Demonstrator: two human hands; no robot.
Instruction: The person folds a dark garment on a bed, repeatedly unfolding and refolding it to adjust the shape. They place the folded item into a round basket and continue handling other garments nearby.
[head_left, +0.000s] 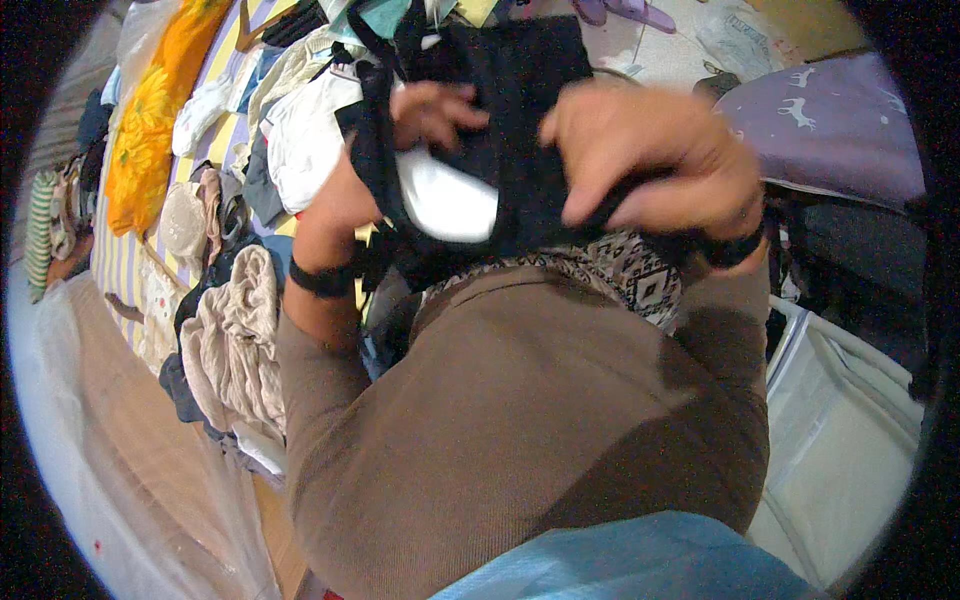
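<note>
A black cloth garment (536, 75) with straps hangs in front of my lap. My left hand (436, 114) is blurred, its fingers lying against the dark cloth; a black band of the garment crosses in front of that wrist. Whether these fingers grip the cloth is not clear. My right hand (660, 161), also blurred, curls around the garment's right side, with dark fabric between thumb and fingers. Below the left fingers, a bright white patch (450, 196) shows within the black cloth. Each wrist wears a black band.
Clothes lie piled on a striped sheet (112, 255) at left, among them a white garment (304, 142), a beige bra (182, 221) and a cream knit (236, 330). An orange floral cloth (142, 142) runs behind. At right are a purple cushion (825, 127) and a whitish bin (832, 427).
</note>
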